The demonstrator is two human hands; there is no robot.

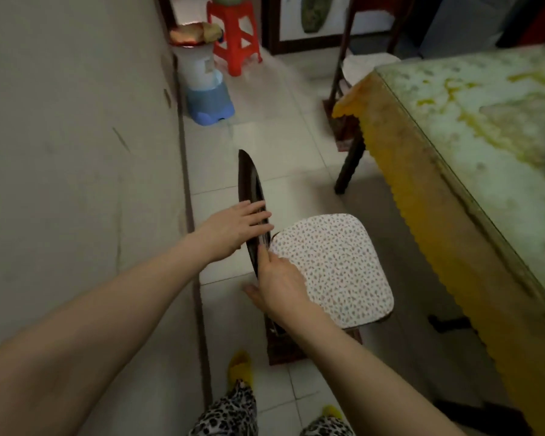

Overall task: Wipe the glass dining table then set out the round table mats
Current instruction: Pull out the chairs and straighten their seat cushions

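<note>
Chair back (249, 174) of dark wood, seen from above almost edge-on, held between both hands in the narrow passage between the wall (76, 152) and the glass dining table (485, 127). Left hand (236, 226) laid flat across the top rail, fingers (258, 215) nearly straight and close together, pressing more than gripping. Right hand (280, 287) at the near end of the same rail, just above the spotted cushion (331, 269), thumb spread out to the side; cannot tell whether its other fingers curl round the wood, because hidden behind the back of the hand. Table to the right of the chair, well apart from both hands, its near corner over the hanging yellow cloth (422, 247), its glass top blotched with pale and yellowish marks. No wiping cloth and no round table mats visible anywhere, so probably a very early moment of the task: apparently shifting the chair to free the long edge of the table before wiping. To do this well: close the left hand properly round the rail, lift a little instead of dragging the legs over the floor tiles (265, 105), keep the chair upright so the cushion does not slide off, and watch the table leg (348, 168) and the second chair (343, 89) at the far corner.
</note>
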